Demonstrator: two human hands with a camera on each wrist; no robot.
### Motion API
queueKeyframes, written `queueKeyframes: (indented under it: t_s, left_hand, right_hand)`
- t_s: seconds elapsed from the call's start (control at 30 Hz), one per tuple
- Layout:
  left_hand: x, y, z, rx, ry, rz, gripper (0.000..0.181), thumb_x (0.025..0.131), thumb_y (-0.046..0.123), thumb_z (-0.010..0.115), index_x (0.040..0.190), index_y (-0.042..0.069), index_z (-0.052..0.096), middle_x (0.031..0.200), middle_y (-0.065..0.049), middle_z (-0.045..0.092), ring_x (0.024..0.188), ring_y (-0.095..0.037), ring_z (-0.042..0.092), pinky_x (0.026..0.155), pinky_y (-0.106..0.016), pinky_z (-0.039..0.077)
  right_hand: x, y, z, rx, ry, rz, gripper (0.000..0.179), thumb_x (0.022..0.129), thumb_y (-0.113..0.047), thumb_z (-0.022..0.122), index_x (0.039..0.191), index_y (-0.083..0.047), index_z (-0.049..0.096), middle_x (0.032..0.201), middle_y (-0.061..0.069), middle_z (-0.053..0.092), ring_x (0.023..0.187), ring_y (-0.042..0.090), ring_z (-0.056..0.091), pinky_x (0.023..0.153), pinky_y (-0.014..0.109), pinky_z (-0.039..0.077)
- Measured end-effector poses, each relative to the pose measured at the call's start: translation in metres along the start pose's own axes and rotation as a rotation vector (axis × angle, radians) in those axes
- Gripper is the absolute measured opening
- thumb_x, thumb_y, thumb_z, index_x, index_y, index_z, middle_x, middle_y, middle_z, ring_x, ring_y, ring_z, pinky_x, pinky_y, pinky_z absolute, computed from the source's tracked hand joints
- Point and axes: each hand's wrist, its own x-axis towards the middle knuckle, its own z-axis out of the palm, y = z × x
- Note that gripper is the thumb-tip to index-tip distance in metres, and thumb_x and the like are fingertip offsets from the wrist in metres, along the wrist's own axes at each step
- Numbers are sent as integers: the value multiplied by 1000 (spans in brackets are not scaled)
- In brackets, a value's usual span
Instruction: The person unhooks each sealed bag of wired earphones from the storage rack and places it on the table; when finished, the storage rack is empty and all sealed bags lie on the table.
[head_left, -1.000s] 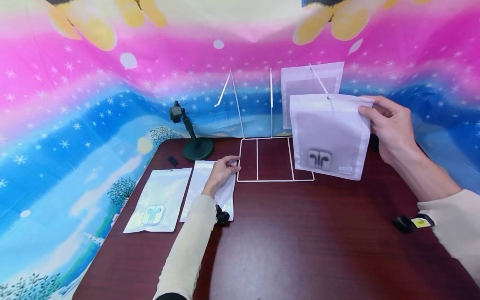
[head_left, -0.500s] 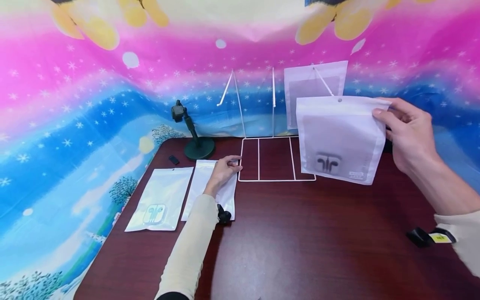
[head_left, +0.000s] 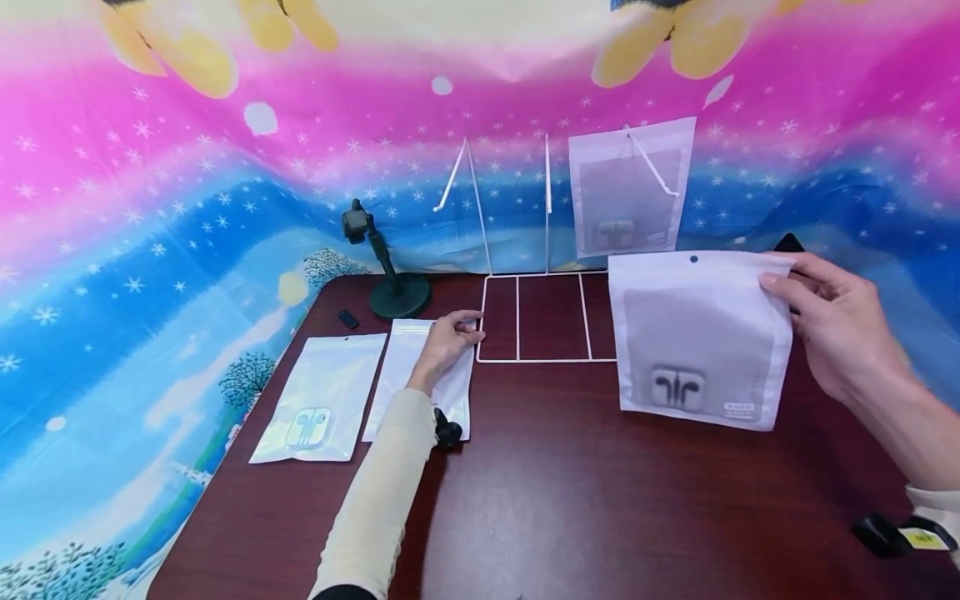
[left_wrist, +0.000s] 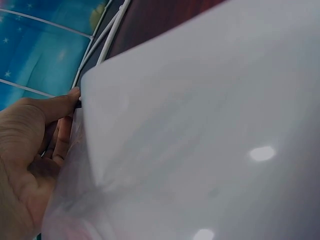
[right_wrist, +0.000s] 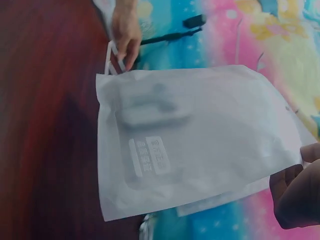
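My right hand (head_left: 843, 321) pinches the upper right corner of a white zip bag (head_left: 705, 333) between thumb and fingers. The bag hangs upright, apart from the hook, with a round hole in its top strip; boxed earphones show through near its bottom. Behind it, another white bag (head_left: 600, 187) hangs on the right prong of a white wire display rack (head_left: 547, 361). My left hand (head_left: 447, 342) pinches the left base bar of that rack, above a bag (head_left: 397, 367) lying flat. In the left wrist view, a pale bag sheet (left_wrist: 200, 125) hides part of the fingers (left_wrist: 62, 105).
Another flat bag (head_left: 322, 392) with earphones lies at the left of the dark wooden table (head_left: 570, 492). A black stand (head_left: 400, 293) and a small black object (head_left: 347, 319) are behind it. The rack's left hook (head_left: 448, 179) and middle hook (head_left: 547, 175) carry nothing.
My right hand has drawn the bag off the right hook's tip, then lower and to the right, uncovering the bag behind. My left hand stays at the rack base.
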Motion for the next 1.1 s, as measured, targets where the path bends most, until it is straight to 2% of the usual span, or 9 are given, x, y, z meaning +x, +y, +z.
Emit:
queueKeyframes:
  t_s: [0.13, 0.33, 0.6, 0.83, 1.0, 1.1]
  left_hand:
    - [0, 0, -1, 6, -4, 4, 41, 97, 16, 76, 137, 17, 69, 102, -9, 65, 93, -23, 63, 91, -36, 53]
    - [0, -1, 0, 4, -1, 2, 40, 97, 16, 76, 136, 17, 69, 101, -9, 65, 92, -24, 63, 90, -36, 53]
    - [-3, -1, 1, -12, 7, 3, 40, 97, 16, 76, 136, 16, 69, 100, -9, 64, 92, -25, 61, 91, -37, 52]
    - [-2, -2, 1, -13, 10, 3, 40, 96, 16, 76, 136, 16, 69, 100, -8, 64, 92, -24, 60, 90, -36, 51]
    - [0, -1, 0, -10, 10, 0, 40, 96, 16, 77, 136, 17, 69, 101, -8, 64, 93, -24, 61, 91, -36, 53]
    - [-1, 1, 0, -11, 13, -5, 40, 96, 16, 77, 136, 17, 69, 101, -8, 65, 93, -24, 62, 90, -35, 53]
  right_hand:
    - [1, 10, -17, -47, 17, 65, 20, 95, -2, 74, 111, -13, 80, 90, -4, 77, 73, 8, 67, 58, 21, 53]
    - [11, 22, -38, -82, 59, 117, 20, 97, -5, 73, 109, -19, 79, 88, -9, 77, 72, 6, 68, 57, 21, 53]
    - [24, 46, -59, -337, 93, 204, 15, 99, -22, 73, 111, -31, 74, 85, -20, 72, 70, 2, 66, 59, 19, 53]
    - [36, 74, -80, -367, 54, 275, 12, 102, -22, 69, 112, -29, 69, 87, -20, 68, 73, 1, 63, 61, 19, 51]
    - [42, 92, -90, -536, 26, 313, 20, 106, -30, 60, 126, -25, 61, 97, -23, 59, 81, -3, 60, 67, 18, 50]
    - [45, 101, -93, -622, 28, 310, 28, 107, -33, 57, 131, -18, 58, 98, -23, 55, 80, -3, 59, 67, 19, 51]
